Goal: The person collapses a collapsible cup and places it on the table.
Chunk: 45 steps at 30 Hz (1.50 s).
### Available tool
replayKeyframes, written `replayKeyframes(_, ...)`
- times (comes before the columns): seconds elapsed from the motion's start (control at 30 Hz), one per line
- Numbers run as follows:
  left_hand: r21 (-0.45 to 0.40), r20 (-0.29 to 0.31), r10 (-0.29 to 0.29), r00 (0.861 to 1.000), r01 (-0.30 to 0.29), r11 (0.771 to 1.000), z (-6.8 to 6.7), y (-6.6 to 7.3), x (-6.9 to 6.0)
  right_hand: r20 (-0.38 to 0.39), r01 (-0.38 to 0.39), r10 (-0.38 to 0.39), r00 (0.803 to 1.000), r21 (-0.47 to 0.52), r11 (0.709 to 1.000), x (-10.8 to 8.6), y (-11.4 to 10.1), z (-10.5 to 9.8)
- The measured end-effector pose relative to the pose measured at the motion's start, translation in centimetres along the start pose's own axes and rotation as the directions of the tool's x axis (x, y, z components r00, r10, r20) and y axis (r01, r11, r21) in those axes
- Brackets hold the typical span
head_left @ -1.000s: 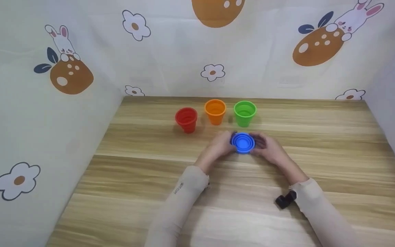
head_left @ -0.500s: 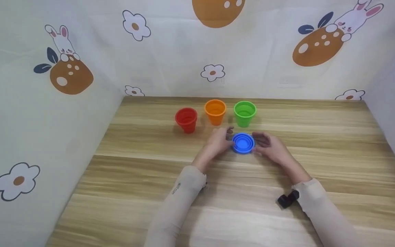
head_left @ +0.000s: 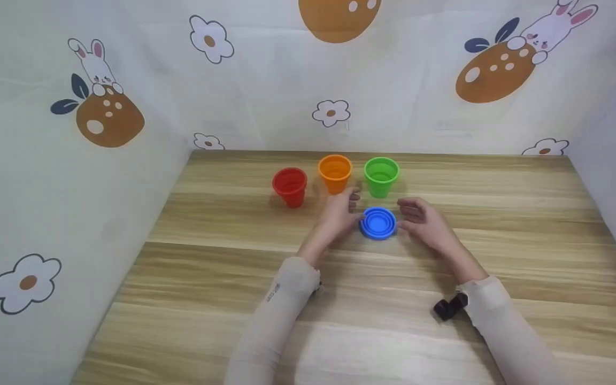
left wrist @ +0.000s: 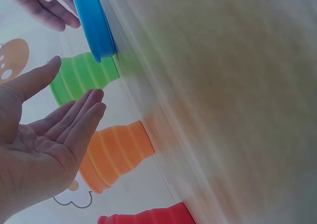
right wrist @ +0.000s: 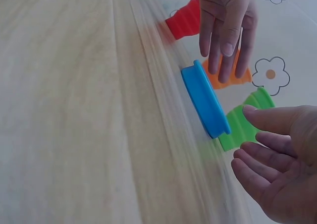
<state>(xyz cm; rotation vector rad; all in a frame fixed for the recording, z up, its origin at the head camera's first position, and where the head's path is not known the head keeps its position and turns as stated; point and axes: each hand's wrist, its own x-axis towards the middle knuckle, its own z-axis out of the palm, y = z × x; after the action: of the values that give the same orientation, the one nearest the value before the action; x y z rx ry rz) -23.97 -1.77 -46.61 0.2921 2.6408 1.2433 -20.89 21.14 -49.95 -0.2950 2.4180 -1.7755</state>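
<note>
A blue collapsible cup (head_left: 378,223), folded flat into a ringed disc, lies on the table between the two hands. My left hand (head_left: 338,215) is just left of it, fingers loosely spread and holding nothing; in the left wrist view the hand (left wrist: 54,130) is apart from the blue cup (left wrist: 94,23). To the right, my right hand (head_left: 424,223) stands with its fingers extended, and the right wrist view shows a gap between that hand (right wrist: 282,159) and the blue cup (right wrist: 205,100). Behind them stand an orange cup (head_left: 335,172) and a green cup (head_left: 381,175), both unfolded and upright.
A red cup (head_left: 290,187), unfolded, stands left of the orange one. The wood-grain table (head_left: 206,299) meets a patterned cloth wall (head_left: 265,91) at the back. A black device (head_left: 449,307) sits at the right wrist.
Both hands have let go of the blue cup and drawn apart, the left hand leftward and forward, the right hand slightly rightward. The blue cup stays flat in place.
</note>
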Motion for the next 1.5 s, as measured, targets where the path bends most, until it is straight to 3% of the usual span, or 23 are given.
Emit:
replayKeyframes(0.4,-0.018,-0.047,0.013,0.999,-0.014,1.000,-0.2,0.3,0.6,-0.072,0.006,-0.002,0.997,0.050,0.999,0.5,-0.7,-0.2)
replayKeyframes(0.63,-0.017,-0.066,0.042,0.997,-0.043,0.999,-0.2,0.5,0.9,-0.103,0.002,0.000,0.995,0.022,1.000,0.8,-1.3,-0.2)
replayKeyframes(0.9,-0.007,-0.075,0.021,0.997,-0.022,1.000,0.1,0.8,1.3,-0.113,-0.006,0.014,0.994,0.070,0.998,1.1,-1.5,-0.2)
replayKeyframes(1.3,-0.087,-0.068,0.018,0.998,-0.024,0.996,0.4,1.4,1.6,-0.121,-0.039,0.050,0.991,0.090,0.995,2.2,-1.7,-0.1)
replayKeyframes(1.5,-0.132,-0.064,0.023,0.998,-0.031,0.991,0.6,1.5,1.8,-0.124,-0.008,0.015,0.992,0.059,0.998,2.7,-1.5,-0.1)
